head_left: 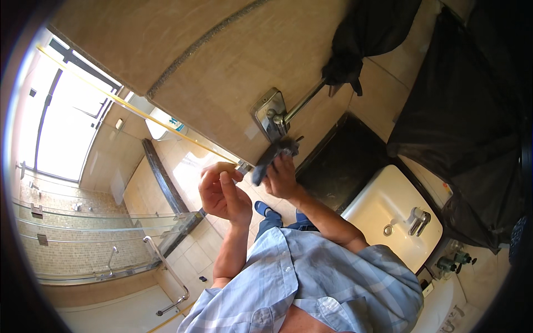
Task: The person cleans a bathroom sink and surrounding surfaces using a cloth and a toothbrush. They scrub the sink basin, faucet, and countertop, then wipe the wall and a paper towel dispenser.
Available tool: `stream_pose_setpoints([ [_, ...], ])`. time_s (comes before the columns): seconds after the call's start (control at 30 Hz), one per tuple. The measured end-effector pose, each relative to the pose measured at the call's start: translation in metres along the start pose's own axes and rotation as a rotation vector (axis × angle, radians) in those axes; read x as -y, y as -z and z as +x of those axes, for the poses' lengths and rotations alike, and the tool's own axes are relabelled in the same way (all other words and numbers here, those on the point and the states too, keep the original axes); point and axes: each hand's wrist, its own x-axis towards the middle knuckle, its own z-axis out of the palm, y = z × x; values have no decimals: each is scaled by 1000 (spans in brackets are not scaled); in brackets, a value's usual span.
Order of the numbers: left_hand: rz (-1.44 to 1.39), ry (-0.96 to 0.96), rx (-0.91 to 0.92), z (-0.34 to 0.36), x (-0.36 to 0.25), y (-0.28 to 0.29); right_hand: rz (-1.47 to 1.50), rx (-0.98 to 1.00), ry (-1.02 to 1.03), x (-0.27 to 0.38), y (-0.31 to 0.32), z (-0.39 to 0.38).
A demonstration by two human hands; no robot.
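Observation:
A bunched dark grey cloth (267, 160) is gripped in my right hand (281, 178), just below a shiny metal wall plate (269, 114). The cloth's upper end comes close to the plate's lower edge; whether they touch I cannot tell. From that plate a metal bar (305, 101) extends up and right to a gathered black cloth (344, 66). My left hand (226, 194) is raised beside the right one, fingers curled and thumb pressed against them; anything inside is hidden. Close to its fingertips is a small metal piece (243, 166) at the wall's edge.
A white basin (383, 216) with a chrome tap (419, 221) sits in a dark counter (338, 166) on the right. Black sheeting (449, 111) hangs beyond it. A yellow cord (139, 112) stretches from the window side toward my left hand. Glass shower panels (94, 222) and a grab bar (166, 266) stand left.

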Motion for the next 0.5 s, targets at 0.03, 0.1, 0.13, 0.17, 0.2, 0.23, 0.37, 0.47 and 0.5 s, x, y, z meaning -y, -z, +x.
stream_pose_setpoints([
  [0.03,-7,-3,25,-3,1,2,11,-7,4,-5,1,-3],
  [0.1,-23,-10,73,-8,2,4,33,-21,15,-8,5,-2],
  [0.13,-22,1,54,-10,1,2,66,-56,26,-3,10,1],
  [0.17,-10,-23,58,-10,1,5,70,-56,38,3,11,5],
  [0.2,-2,-43,62,-12,3,7,68,-55,50,8,13,10],
  [0.23,6,-64,67,-12,4,9,67,-54,61,14,15,15],
  [0.37,66,-99,59,-9,-5,7,74,-129,90,31,16,38],
  [0.47,150,-153,86,-4,-13,5,58,-123,72,39,28,51],
  [0.5,170,-162,101,-7,-14,8,45,-116,63,42,31,50],
])
